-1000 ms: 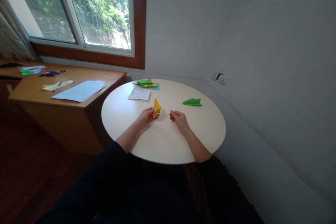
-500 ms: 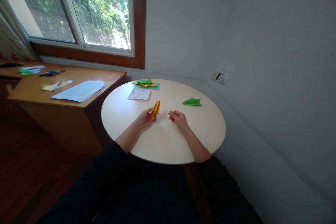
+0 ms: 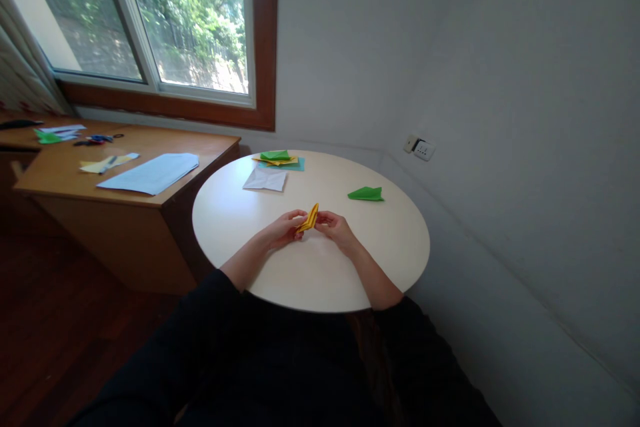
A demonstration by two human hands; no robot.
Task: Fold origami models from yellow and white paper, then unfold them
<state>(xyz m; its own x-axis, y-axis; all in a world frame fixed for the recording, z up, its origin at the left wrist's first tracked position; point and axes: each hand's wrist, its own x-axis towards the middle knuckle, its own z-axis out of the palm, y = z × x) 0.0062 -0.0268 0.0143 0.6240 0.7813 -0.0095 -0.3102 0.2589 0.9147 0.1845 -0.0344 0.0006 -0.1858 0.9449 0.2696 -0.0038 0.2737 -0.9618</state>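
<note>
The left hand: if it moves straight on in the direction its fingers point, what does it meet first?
Most likely the right hand. The left hand points right across the round table, and both hold the yellow folded paper between them. Depth is hard to judge.

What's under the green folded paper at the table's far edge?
The green folded paper lies on a yellow sheet, which lies on a teal sheet on the round table. Anything between them is covered.

left hand (image 3: pixel 283 230), right hand (image 3: pixel 337 229) — fingertips pinched, meeting
</note>
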